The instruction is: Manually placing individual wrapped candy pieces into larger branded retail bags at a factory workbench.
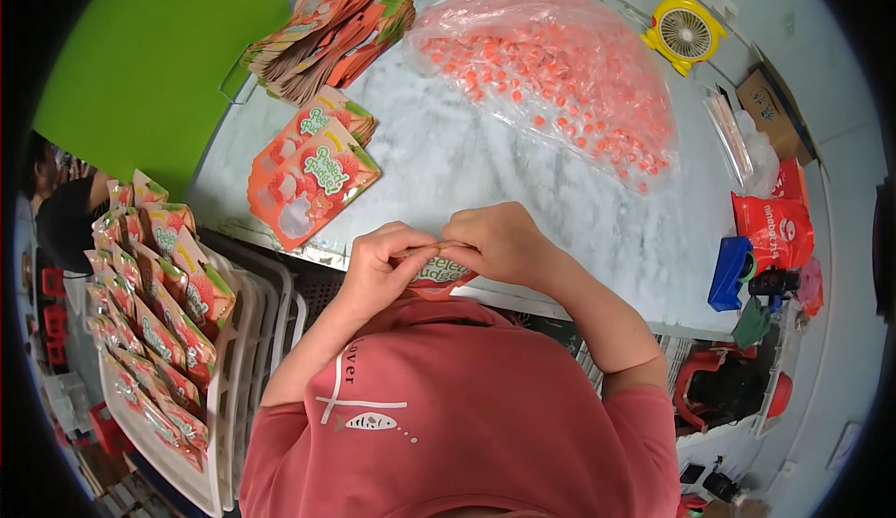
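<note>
At the front edge of the marbled table (448,163), close to my body, both hands grip the top edge of a red and green candy pouch (437,275). My left hand (385,261) pinches it from the left with thumb and fingers. My right hand (504,243) pinches the same edge, and the fingertips nearly meet. Most of the pouch hangs below the hands, partly hidden by them. Flat pouches (329,182) of the same print lie overlapping on the table, left of my hands. Farther back, a thick stack of pouches (327,42) is fanned out.
A big clear bag of small red-pink candies (560,79) covers the table's far side. White stacked trays (229,331) at left hold upright, plump pouches (154,303). On the right are a yellow fan (684,33), a red bag (775,229) and a blue tape dispenser (728,275). Another person (70,219) is far left.
</note>
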{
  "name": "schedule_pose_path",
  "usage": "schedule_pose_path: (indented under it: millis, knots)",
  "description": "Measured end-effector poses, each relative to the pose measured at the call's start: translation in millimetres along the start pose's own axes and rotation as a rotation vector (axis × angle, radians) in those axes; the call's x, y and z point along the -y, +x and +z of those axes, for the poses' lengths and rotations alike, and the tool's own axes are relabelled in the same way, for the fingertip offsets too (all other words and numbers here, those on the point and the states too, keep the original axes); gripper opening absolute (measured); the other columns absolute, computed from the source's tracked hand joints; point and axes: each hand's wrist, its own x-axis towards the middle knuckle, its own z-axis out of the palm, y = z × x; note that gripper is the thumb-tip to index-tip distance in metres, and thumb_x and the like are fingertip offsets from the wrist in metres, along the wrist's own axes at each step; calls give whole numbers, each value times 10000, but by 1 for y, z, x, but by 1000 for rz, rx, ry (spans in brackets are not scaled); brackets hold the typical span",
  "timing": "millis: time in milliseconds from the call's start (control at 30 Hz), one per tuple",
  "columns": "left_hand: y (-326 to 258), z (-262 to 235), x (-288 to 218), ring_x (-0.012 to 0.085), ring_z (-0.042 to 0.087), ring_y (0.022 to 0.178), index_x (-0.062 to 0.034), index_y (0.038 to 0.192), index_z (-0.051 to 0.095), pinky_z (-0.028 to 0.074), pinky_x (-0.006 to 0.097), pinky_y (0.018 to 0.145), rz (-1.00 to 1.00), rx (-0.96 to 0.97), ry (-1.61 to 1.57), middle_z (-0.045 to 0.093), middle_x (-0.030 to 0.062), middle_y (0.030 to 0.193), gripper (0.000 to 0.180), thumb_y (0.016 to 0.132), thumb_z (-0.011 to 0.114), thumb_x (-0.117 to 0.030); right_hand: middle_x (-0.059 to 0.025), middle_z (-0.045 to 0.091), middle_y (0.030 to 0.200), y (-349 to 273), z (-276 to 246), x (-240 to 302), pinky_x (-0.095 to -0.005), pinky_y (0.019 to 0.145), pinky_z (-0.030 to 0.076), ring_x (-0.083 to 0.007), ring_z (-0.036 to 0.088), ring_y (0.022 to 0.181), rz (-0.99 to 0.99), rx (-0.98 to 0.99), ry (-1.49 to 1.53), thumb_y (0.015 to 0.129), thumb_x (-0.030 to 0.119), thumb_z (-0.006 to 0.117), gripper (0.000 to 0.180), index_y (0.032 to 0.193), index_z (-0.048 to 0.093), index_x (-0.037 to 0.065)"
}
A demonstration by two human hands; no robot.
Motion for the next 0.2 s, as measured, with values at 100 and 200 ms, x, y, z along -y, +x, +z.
schedule_pose_path:
  millis: [100, 200]
  knots:
    - [-3, -5, -2, 81, 590, 650, 9, 930, 721, 469, 208, 565, -151, 37, 6, 649, 38, 773, 71, 894, 688, -42, -59, 587, 707, -3, 2, -2, -379, 571, 438, -272, 591, 654, 15, 7, 48, 844, 269, 695, 194, 801, 655, 85]
    - [-7, -18, -5, 134, 612, 581, -73, 972, 742, 515, 224, 561, -532, 19, -230, 700, 49, 801, 89, 914, 695, -121, -75, 619, 759, -7, -8, -7, -373, 618, 464, -261, 622, 713, 146, 103, 108, 875, 275, 678, 211, 824, 657, 71]
